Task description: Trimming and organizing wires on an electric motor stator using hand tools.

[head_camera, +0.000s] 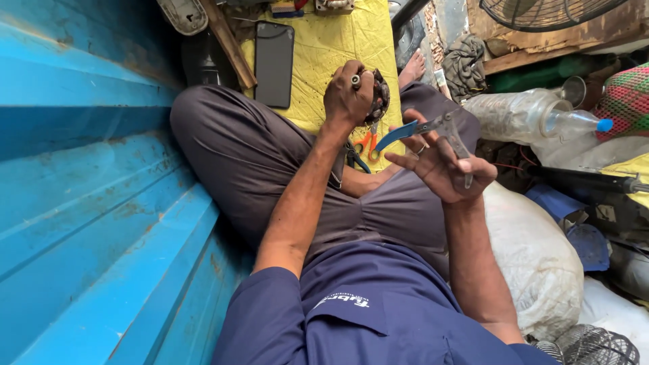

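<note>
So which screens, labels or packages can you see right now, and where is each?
Phone: dark blank rectangle, flat on the yellow cloth, just beyond the left hand.
Shirt label: small white print on the navy chest, bottom centre.
Plastic bottle: clear, blue cap, lying right of the right hand.
White sack: bulging, lower right.

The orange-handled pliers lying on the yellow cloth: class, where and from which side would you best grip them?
Probably by the two orange handles of the orange-handled pliers, from above. They lie flat on the yellow cloth, below the left hand; the head end is hidden.
</note>
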